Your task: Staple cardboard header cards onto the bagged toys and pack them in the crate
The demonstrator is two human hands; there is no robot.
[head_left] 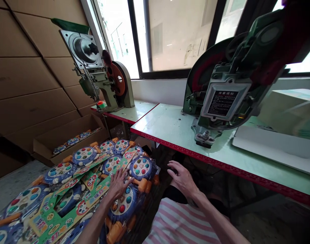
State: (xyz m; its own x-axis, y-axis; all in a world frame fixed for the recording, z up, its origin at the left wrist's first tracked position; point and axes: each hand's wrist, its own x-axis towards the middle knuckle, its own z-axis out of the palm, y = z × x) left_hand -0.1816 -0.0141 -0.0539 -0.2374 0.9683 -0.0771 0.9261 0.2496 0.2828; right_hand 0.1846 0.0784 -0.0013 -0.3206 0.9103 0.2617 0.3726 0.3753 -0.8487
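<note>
Fingers spread, my left hand (117,185) rests on a green printed card strip (97,195) among blue, round plastic toys (141,167) in clear film, heaped at my left; my right hand (183,178), empty, fingers loosely bent, hovers near the pale-green, red-edged table (167,120).

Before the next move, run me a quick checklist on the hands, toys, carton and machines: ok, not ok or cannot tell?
1. Left hand on the bagged toys: ok, spread over the pile.
2. Right hand free: ok, open, nothing seen in it.
3. Right hand clear of the near machine: ok, apart from its lower end.
4. Bagged toys neatly lined up: not ok, they overlap at different angles.
5. Open carton holding toys: ok, several visible inside.
6. Near machine and far machine switched off: cannot tell.
</note>
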